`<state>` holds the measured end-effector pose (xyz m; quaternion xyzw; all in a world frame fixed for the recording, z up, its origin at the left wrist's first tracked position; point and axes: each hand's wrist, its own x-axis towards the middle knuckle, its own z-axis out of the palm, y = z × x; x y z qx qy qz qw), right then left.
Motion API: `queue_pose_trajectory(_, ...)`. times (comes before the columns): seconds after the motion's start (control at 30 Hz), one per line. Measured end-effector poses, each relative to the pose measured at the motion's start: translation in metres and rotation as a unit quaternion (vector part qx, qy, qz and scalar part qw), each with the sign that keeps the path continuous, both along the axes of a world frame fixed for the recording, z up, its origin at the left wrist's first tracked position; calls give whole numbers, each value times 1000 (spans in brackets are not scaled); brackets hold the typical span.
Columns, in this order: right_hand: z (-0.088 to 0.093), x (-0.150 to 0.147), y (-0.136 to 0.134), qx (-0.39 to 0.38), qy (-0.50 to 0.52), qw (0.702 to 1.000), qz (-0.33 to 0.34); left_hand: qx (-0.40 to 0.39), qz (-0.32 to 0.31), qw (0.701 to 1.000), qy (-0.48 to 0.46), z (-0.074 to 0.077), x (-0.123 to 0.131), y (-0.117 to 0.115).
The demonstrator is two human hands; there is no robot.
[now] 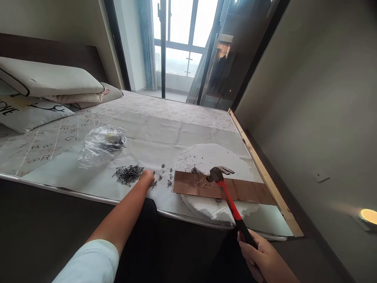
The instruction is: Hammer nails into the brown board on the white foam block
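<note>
One mattress [166,105] spreads beyond both hands, and on it, reaching under the left hand [148,177], lies one creased grey sheet [156,131]. One wooden rail [260,169] runs along the mattress edge, to the right of and beyond the right hand [255,251]. At least three pillows [59,80] overlap, far off to the left of and beyond the left hand. One round white slab [215,155] rests on the sheet, to the right of the left hand and ahead of the right. Across it lies one brown strip [247,190], its pale specks too many to count, ahead of the right hand. One clear plastic bag [94,147], its dark contents blurred, sits beyond and to the left of the left hand.

The right hand is wrapped around the handle of one claw hammer [230,202]; the head, ahead of that hand, is over the strip, contact unclear. The left hand's fingers are hidden, so I cannot tell whether they grip anything. Just left of it lies one pile of nails [128,174], dozens, too tangled to count. Scattered grey crumbs [170,182] lie just to its right.
</note>
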<state>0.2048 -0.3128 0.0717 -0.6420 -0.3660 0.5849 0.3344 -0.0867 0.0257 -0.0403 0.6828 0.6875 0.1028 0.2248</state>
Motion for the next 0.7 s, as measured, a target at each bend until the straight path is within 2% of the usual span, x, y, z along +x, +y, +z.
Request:
queue_pose_trajectory(0.1, -3, 4, -2, 2, 3, 1000, -5, 65, -15, 998, -14, 20, 17, -14)
queue_pose_trajectory(0.2, -2, 6, -4, -5, 2, 1000, -6, 174, -86, 969, -151, 36, 53, -44)
queue_pose_trajectory(0.27, 2, 4, -4, -8, 4, 1000, -15, 176, -149, 946, -227, 39, 81, -70)
queue_pose_trajectory(0.37, 10, 0, -3, -10, -10, 1000, -12, 143, -230, 929, -253, 35, 117, -100)
queue_pose_trajectory(0.43, 14, -3, -3, -15, -37, 999, 0, 137, -243, 930, -241, 30, 130, -108)
queue_pose_trajectory(0.57, 14, -5, -2, -25, -57, 998, 7, 142, -244, 934, -220, 22, 137, -107)
queue_pose_trajectory(0.7, 12, -6, 0, -14, -59, 998, 30, 140, -256, 934, -206, 20, 136, -104)
